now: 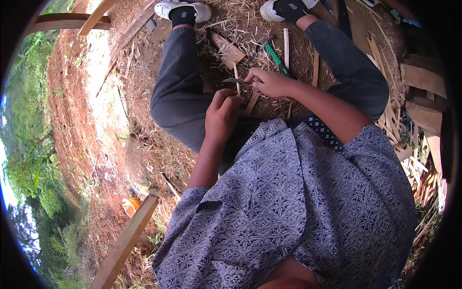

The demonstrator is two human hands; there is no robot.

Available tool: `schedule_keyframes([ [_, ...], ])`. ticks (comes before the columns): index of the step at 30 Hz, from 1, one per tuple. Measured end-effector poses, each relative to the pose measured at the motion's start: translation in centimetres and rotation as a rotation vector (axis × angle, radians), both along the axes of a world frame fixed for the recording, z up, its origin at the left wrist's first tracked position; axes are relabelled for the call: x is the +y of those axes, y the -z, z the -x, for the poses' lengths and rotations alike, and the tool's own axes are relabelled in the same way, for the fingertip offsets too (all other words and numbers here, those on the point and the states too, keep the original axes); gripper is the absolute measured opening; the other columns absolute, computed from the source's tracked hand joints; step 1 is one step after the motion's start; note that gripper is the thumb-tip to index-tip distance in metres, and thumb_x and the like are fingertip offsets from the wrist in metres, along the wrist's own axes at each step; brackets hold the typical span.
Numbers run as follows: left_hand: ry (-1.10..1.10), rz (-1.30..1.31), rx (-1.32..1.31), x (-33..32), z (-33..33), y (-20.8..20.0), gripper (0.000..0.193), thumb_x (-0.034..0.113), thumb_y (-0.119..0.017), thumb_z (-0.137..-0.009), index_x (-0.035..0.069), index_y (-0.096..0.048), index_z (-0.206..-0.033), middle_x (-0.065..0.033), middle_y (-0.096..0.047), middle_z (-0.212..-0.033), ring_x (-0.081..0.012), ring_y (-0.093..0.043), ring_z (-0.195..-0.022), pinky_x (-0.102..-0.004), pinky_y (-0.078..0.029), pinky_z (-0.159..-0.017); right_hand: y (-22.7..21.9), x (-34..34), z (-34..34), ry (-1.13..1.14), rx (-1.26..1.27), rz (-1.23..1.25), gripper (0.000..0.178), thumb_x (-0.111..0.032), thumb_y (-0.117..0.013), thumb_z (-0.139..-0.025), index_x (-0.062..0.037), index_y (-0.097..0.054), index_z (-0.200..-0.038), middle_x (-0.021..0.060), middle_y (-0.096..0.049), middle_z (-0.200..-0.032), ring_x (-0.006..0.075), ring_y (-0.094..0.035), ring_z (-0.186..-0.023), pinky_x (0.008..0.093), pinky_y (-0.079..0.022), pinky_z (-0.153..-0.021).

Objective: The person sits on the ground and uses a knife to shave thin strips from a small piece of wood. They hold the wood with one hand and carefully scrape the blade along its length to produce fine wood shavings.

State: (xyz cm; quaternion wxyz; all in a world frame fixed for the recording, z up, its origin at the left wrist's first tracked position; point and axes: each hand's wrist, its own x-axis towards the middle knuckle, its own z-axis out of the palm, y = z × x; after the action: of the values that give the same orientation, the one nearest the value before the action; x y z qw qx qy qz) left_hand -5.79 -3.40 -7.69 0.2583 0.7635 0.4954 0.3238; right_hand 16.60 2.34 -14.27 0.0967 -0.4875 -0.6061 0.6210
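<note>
My left hand [223, 113] is closed round the lower end of a thin, pale wooden stick [236, 70], which points away from me between my knees. My right hand [270, 83] grips a small knife, its handle mostly hidden by the fingers. The knife's blade [233, 80] lies crosswise against the stick, just beyond the left fist. A flat wooden block [230, 52] rests on the ground near the stick's far end. Beyond my right hand lies a green-handled tool [275, 56] that looks like a hammer.
Wood shavings litter the dirt around my shoes [199, 12]. A pale wood strip [286, 47] and a brown strip [315, 69] lie on the right. Boards [423, 79] and split wood pile up at the far right. A wooden post [126, 243] stands at lower left, near an orange object [130, 206].
</note>
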Motion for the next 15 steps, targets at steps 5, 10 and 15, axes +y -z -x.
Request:
schedule_keyframes([
  [5,0.042,0.021,-0.002,-0.3,0.6,0.0,0.016,0.002,-0.075,-0.083,0.009,-0.069,-0.096,-0.0083,-0.067,-0.102,-0.0285,-0.071,-0.088,-0.0383,-0.059,-0.070,-1.6,1.4,0.4,-0.051,-0.180,-0.084,0.025,-0.031,-0.064,-0.102,-0.0057,-0.065,-0.106,0.0069,-0.067,-0.085,0.0189,-0.067,-0.082,0.0378,-0.052,-0.075],
  [10,0.029,0.014,-0.008,-0.4,0.5,0.1,0.017,0.004,-0.076,-0.082,0.008,-0.069,-0.098,-0.0080,-0.067,-0.101,-0.0283,-0.071,-0.087,-0.0382,-0.059,-0.069,-5.8,1.1,0.9,-0.105,-0.287,-0.178,0.028,-0.034,-0.065,-0.100,-0.0060,-0.065,-0.101,0.0119,-0.070,-0.086,0.0289,-0.069,-0.083,0.0422,-0.052,-0.077],
  [15,0.006,-0.008,-0.021,-0.4,0.7,0.2,0.018,0.005,-0.076,-0.082,0.007,-0.069,-0.099,-0.0086,-0.067,-0.101,-0.0287,-0.071,-0.087,-0.0389,-0.059,-0.068,-7.1,1.9,2.3,-0.155,-0.411,-0.162,0.027,-0.035,-0.065,-0.100,-0.0082,-0.065,-0.103,0.0148,-0.071,-0.090,0.0361,-0.070,-0.088,0.0468,-0.052,-0.078],
])
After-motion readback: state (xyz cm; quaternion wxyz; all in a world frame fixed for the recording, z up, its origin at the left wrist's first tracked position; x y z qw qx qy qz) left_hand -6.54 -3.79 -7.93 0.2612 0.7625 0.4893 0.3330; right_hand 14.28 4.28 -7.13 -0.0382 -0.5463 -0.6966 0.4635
